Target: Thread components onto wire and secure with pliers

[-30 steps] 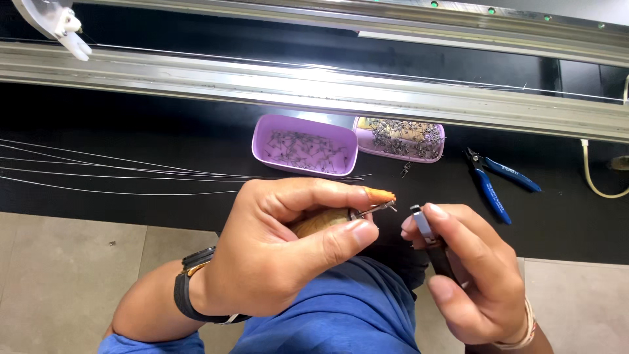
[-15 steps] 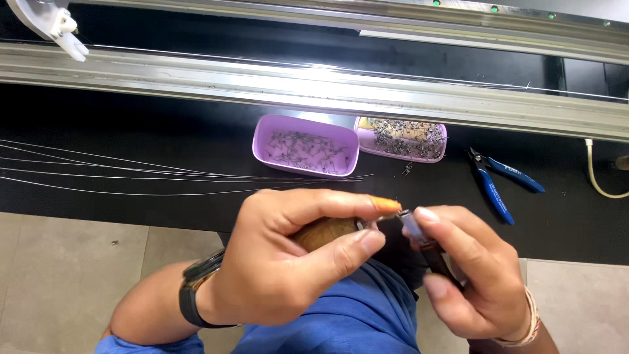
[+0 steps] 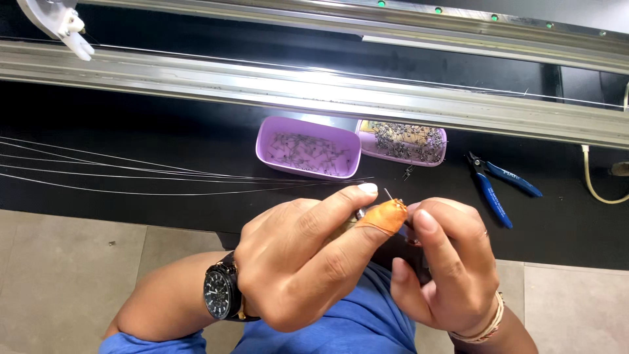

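Orange rubber finger cot (image 3: 383, 216) covers the thumb tip of the left hand (image 3: 301, 262), which is curled tight, pinching a thin wire end (image 3: 389, 194) against its forefinger. At 3 o'clock, touching it, the right hand (image 3: 449, 262) closes narrowly on a small tool, mostly hidden. Thin wires (image 3: 131, 169) fan out toward 9 o'clock across the black bench (image 3: 557, 229). At 12 o'clock sit two lilac trays (image 3: 308, 154) of tiny metal parts; blue-handled cutters (image 3: 498, 187) lie at 2 o'clock.
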